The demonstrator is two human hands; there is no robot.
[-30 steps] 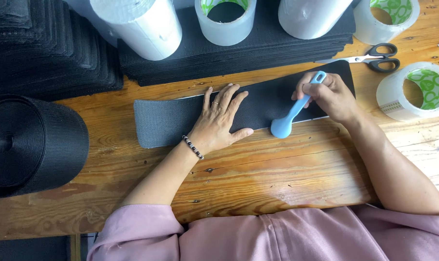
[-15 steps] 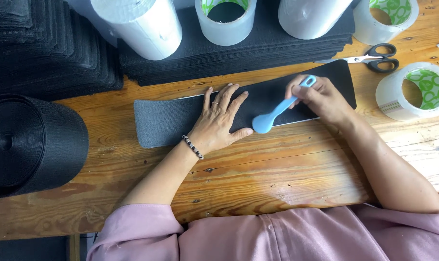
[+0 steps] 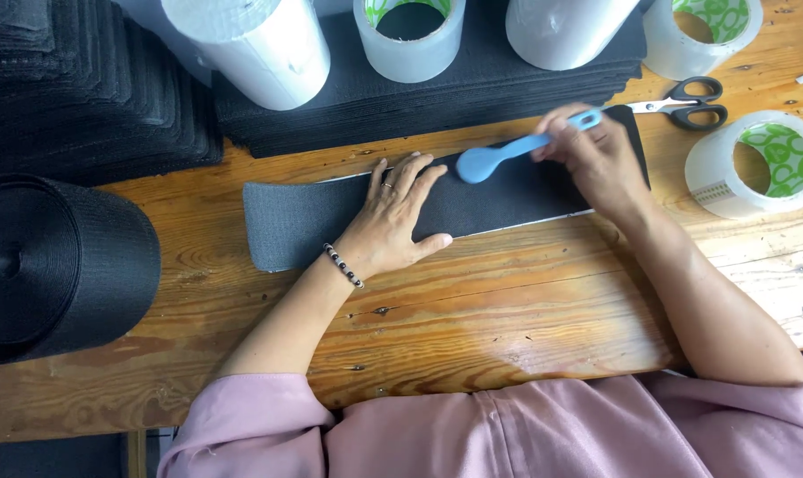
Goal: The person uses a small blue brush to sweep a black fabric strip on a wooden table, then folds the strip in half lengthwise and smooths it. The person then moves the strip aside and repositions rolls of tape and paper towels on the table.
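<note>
A long black fabric strip [image 3: 304, 221] lies flat on the wooden table [image 3: 507, 310]. My left hand [image 3: 397, 217] presses flat on its middle, fingers spread, a beaded bracelet at the wrist. My right hand [image 3: 596, 159] grips the handle of a light blue spoon-shaped tool [image 3: 499, 158], whose rounded head rests on the strip just right of my left fingertips.
A big black webbing roll [image 3: 52, 265] sits at the left. Stacks of black fabric [image 3: 375, 97] lie behind the strip, with white rolls [image 3: 251, 44] and clear tape rolls [image 3: 410, 44] on them. Scissors [image 3: 684, 102] and another tape roll [image 3: 755, 164] are at the right.
My right hand swept the blue tool leftward and upward across the strip, swinging its head from the strip's near edge up toward my left fingertips. My left hand stayed put.
</note>
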